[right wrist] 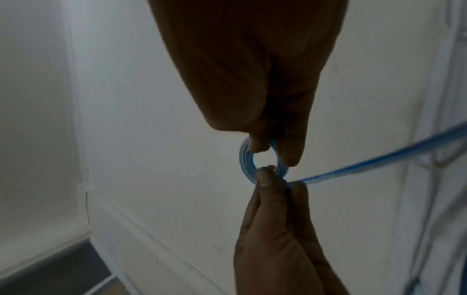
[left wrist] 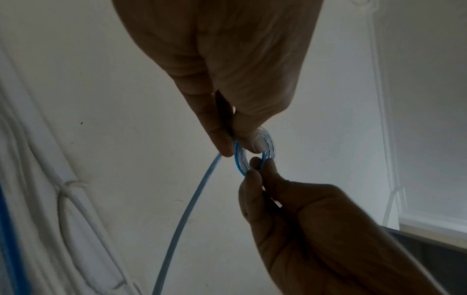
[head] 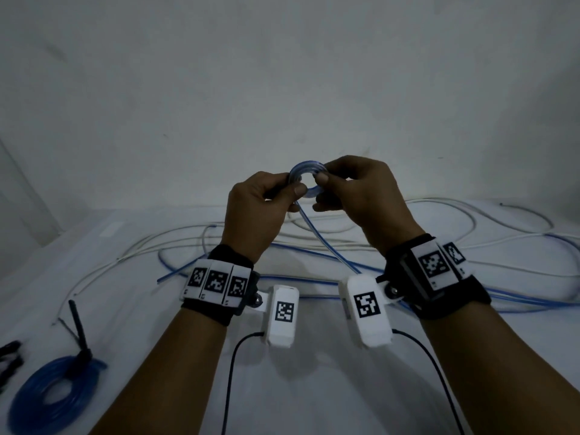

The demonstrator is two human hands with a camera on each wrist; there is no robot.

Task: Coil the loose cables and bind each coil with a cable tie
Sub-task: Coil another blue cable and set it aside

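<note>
I see both hands raised above the table (head: 314, 387), near its far edge, working one small coil (head: 306, 174) of clear blue cable between them. My left hand (head: 257, 211) pinches the coil's left side between thumb and fingers, closed on it. My right hand (head: 361, 196) pinches the right side the same way, thumb tip on the ring. In the left wrist view the coil (left wrist: 255, 153) sits between the fingertips of both hands; in the right wrist view the ring (right wrist: 262, 161) shows several tight turns. The free tail (head: 326, 243) of the cable drops from the left thumb down to the table. Loose blue and white cables (head: 470, 243) lie spread across the far half of the table, tangled over each other. At the near left corner lies a finished blue coil (head: 50, 397) with a black tie (head: 80, 334) wrapped on it, tail sticking up. More black ties (head: 9, 356) lie at the left edge, partly cut off.
</note>
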